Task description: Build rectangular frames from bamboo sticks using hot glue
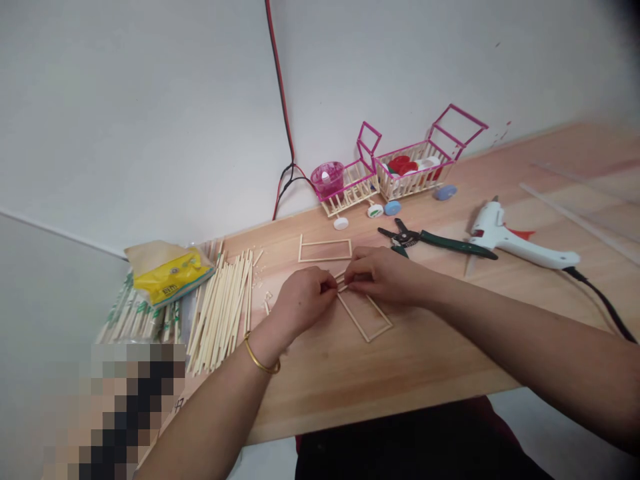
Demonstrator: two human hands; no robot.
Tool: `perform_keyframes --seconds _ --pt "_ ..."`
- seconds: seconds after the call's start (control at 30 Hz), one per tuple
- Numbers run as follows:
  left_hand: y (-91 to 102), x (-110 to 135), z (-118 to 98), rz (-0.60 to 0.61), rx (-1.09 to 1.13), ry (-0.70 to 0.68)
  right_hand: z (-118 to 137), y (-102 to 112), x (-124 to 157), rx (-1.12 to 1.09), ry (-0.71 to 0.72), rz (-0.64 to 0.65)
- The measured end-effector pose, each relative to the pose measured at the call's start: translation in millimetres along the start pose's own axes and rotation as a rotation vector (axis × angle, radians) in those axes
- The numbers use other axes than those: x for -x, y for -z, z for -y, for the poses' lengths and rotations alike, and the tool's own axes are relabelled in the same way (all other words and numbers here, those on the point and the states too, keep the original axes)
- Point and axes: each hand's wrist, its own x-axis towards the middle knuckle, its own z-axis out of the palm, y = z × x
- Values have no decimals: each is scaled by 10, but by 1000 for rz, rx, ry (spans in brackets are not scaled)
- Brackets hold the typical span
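Note:
My left hand (306, 301) and my right hand (383, 277) meet over the middle of the table, fingers pinched at the far end of a small rectangular wooden stick frame (379, 310). The frame's near end lies towards me on the tabletop, and its far end is partly hidden by my fingers. Around my left wrist is a gold bangle (263, 357). Just beyond my hands lies a second stick frame (325, 260), one of its sticks jutting past a corner. Small cut stick pieces (267, 303) are scattered left of my left hand.
Loose wooden sticks (223, 313) lie at left, beside a yellow packet (173, 275). Two miniature stick carts (350, 193) with bottle-cap wheels stand by the wall. Green-handled pliers (445, 243) and a corded white glue gun (525, 247) lie right, beyond my right forearm.

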Motion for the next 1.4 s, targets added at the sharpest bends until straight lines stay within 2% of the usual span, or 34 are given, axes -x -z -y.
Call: perform_keyframes --seconds 0.3,0.4,0.57,0.83,1.0,1.17,1.3,1.4 --pt "3 -1 12 5 -6 -30 35 16 -17 -29 -15 3" --pt "8 3 10 6 -2 -34 18 79 -15 -37 -8 -44" --pt "5 4 7 0 13 -25 -17 196 4 -8 -83 -134" --pt "27 6 3 -18 5 -10 3 127 12 19 -34 -37" --pt "48 4 44 -85 -3 2 20 124 8 17 -31 -75" --pt "71 -6 86 -116 12 48 -3 160 24 36 -105 -161" --pt "61 -6 88 -91 34 39 2 160 30 25 -82 -123" --pt "48 -10 81 -126 53 37 6 145 26 26 -54 -97"
